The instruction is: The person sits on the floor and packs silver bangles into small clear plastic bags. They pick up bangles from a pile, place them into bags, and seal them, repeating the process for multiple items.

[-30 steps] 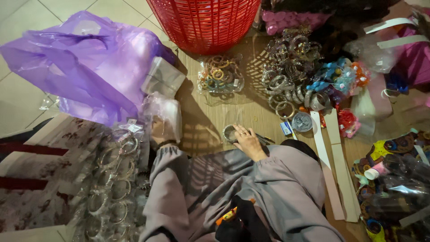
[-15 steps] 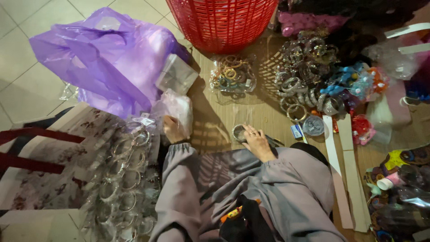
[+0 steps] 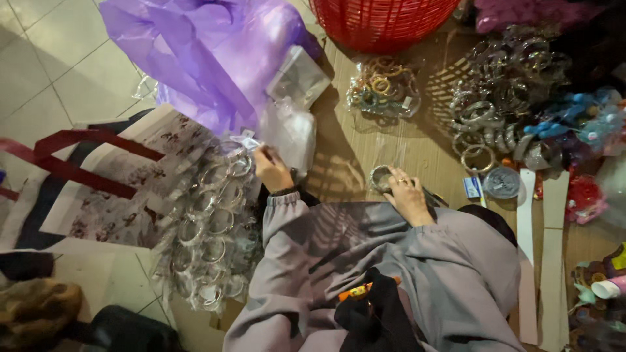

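My left hand (image 3: 272, 171) rests at the top of a heap of clear packets of silver bangles (image 3: 207, 228), its fingers closed on the edge of one packet near a small white tag. My right hand (image 3: 407, 193) lies on the cardboard floor mat (image 3: 365, 146), fingers closed over a silver bangle (image 3: 379, 177). Both arms wear grey sleeves. A small clear packet (image 3: 298, 78) and a white plastic bag (image 3: 290, 133) lie just beyond my left hand.
A purple plastic bag (image 3: 202, 52) spreads at the top left. A red mesh basket (image 3: 381, 19) stands at the top. More bangle piles (image 3: 385, 88) (image 3: 495, 98), white card strips (image 3: 548, 261) and colourful trinkets lie right. A patterned tote with red handles (image 3: 98, 182) sits left.
The view has shifted, so everything sits further right and lower in frame. My left hand has reached left from the white bag to the packet heap. My right hand stays on the bangle.
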